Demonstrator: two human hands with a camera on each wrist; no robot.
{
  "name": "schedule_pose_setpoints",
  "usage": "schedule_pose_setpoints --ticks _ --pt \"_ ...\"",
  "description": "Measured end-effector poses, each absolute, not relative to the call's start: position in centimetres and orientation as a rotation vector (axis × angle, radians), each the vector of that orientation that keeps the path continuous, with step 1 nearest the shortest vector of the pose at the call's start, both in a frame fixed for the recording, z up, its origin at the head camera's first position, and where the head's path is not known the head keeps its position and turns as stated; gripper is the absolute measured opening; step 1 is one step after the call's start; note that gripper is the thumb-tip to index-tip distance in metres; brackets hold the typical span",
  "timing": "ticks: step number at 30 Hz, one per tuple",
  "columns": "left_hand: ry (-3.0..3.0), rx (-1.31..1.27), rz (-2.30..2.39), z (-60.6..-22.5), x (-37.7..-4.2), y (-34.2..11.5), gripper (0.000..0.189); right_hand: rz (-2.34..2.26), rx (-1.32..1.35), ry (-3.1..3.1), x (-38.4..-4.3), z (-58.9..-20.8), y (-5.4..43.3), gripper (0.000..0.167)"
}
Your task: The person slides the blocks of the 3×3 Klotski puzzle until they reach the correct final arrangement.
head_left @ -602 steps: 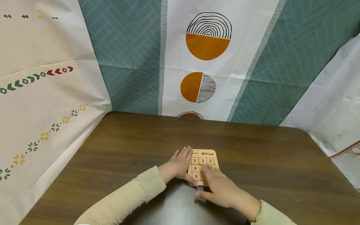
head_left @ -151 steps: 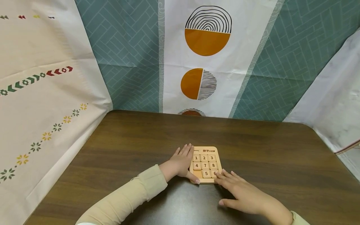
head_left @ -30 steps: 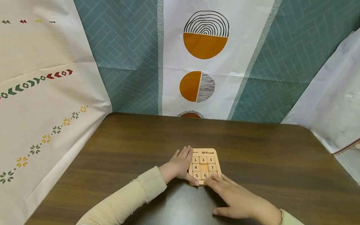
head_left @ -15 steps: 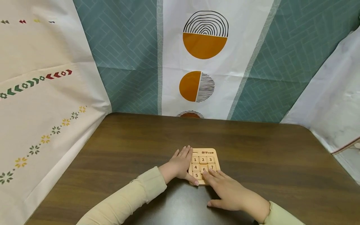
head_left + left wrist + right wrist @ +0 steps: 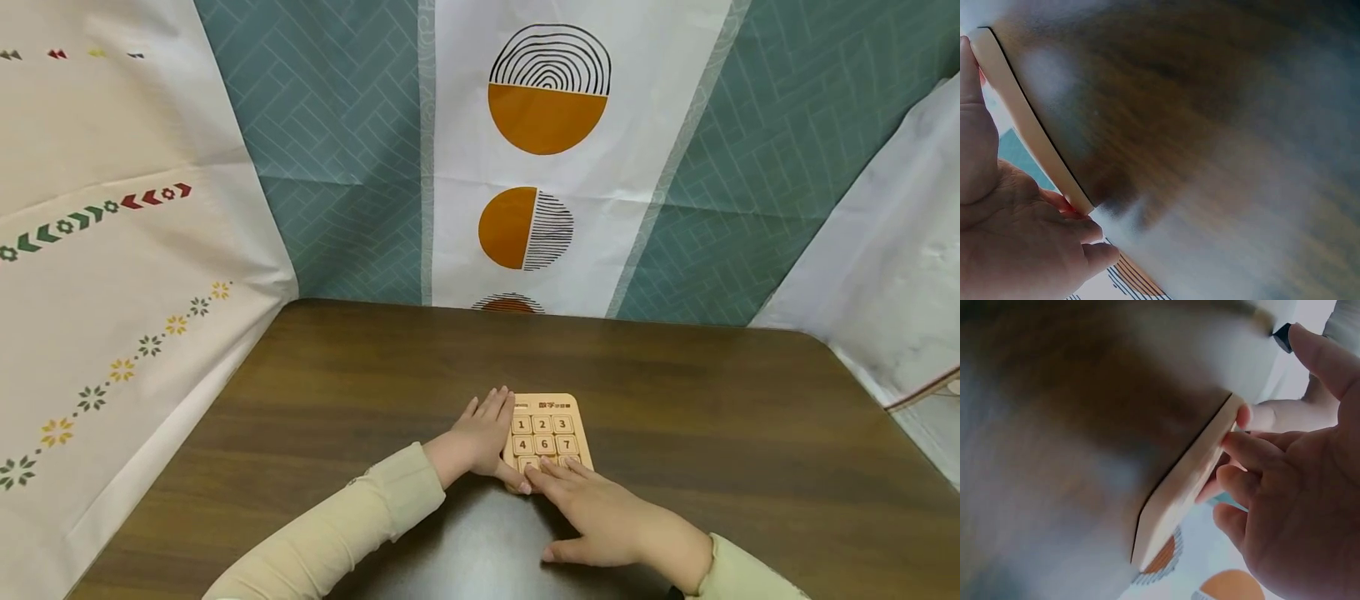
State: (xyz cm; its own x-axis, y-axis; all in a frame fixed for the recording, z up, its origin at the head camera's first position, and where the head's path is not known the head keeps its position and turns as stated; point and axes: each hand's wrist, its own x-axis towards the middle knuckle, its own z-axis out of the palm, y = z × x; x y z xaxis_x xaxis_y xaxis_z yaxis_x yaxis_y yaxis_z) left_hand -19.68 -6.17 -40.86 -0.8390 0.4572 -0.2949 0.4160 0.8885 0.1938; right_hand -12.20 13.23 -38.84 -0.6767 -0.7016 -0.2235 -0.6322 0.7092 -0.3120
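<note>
A wooden number sliding puzzle (image 5: 555, 406) lies on the table in the head view. My left hand (image 5: 478, 437) holds its left side, fingers along the edge and thumb at the near left corner. In the left wrist view that hand (image 5: 1016, 231) spans the board's pale edge (image 5: 1029, 112). My right hand (image 5: 607, 517) lays its fingertips on the bottom row, thumb spread away. The tiles 1, 2, 3 and 4, 6, 7 show in the upper rows. Fingers partly cover the 5 tile (image 5: 528, 463) and hide the bottom middle. In the right wrist view, fingertips (image 5: 1232, 442) meet the board's edge.
The dark wood-grain table (image 5: 360, 367) spreads around the puzzle. A teal and white patterned cloth (image 5: 360, 167) hangs behind it. A cream cloth (image 5: 112, 275) hangs at the left and a whitish one (image 5: 900, 250) at the right.
Since one second ago the 6 tile has slid up from the bottom middle into the centre gap. My right hand has shifted left over the bottom row. My left hand stays put.
</note>
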Motion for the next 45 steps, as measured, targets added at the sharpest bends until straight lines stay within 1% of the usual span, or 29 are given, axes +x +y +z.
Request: schedule_pose_setpoints --ticks 9,18,22,27,30,38,45 --pt "2.705 0.638 0.169 -40.7 -20.0 -6.2 0.128 -0.367 -0.963 2.587 -12.5 -37.8 14.7 0.084" --pt "2.697 0.651 0.174 -41.0 -19.7 -6.0 0.128 -0.461 -0.956 2.565 -14.7 -38.7 12.8 0.085" --pt "2.707 0.655 0.158 -41.0 -19.7 -6.0 0.128 -0.446 -0.950 2.555 -14.5 -38.9 12.6 0.086" --pt "2.728 0.651 0.147 -40.9 -19.9 -6.2 0.129 -0.433 -0.960 2.531 -13.4 -38.3 12.8 0.085" --pt "2.726 0.648 0.142 -40.9 -19.8 -6.2 0.128 -0.459 -0.939 2.536 -13.1 -38.1 13.0 0.087" --pt "2.705 0.646 0.156 -41.0 -19.6 -6.1 0.128 -0.490 -0.811 2.567 -13.8 -38.6 13.2 0.095" --pt "2.711 0.639 0.162 -40.9 -19.8 -6.2 0.127 -0.508 -0.858 2.533 -14.3 -38.8 12.1 0.093"
